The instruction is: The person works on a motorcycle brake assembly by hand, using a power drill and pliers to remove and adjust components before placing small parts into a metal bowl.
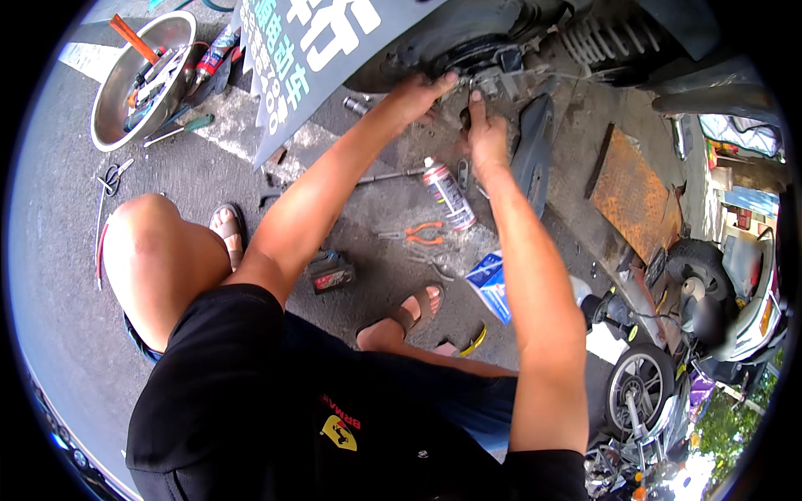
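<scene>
Both my hands are up at the underside of a scooter, by a greasy metal part (499, 85) next to its dark wheel (418, 54). My left hand (416, 98) presses there with its thumb forward and its other fingers curled beneath. Just to its right, my right hand (487, 140) is closed, thumb pointing up against the same part. Whatever the fingers grip is hidden. Below the hands lies a spray can (449, 197), and a long socket bar (388, 177) rests beside it. A grey plastic cover (535, 150) stands right of my right hand.
A metal bowl (98, 117) of tools sits far left, with a screwdriver (180, 131) and scissors (114, 177) nearby. Orange-handled pliers (424, 237), a power-tool battery (331, 274) and a blue-white box (491, 284) lie near my feet. A rusty plate (632, 196) and parked scooters (639, 388) are right.
</scene>
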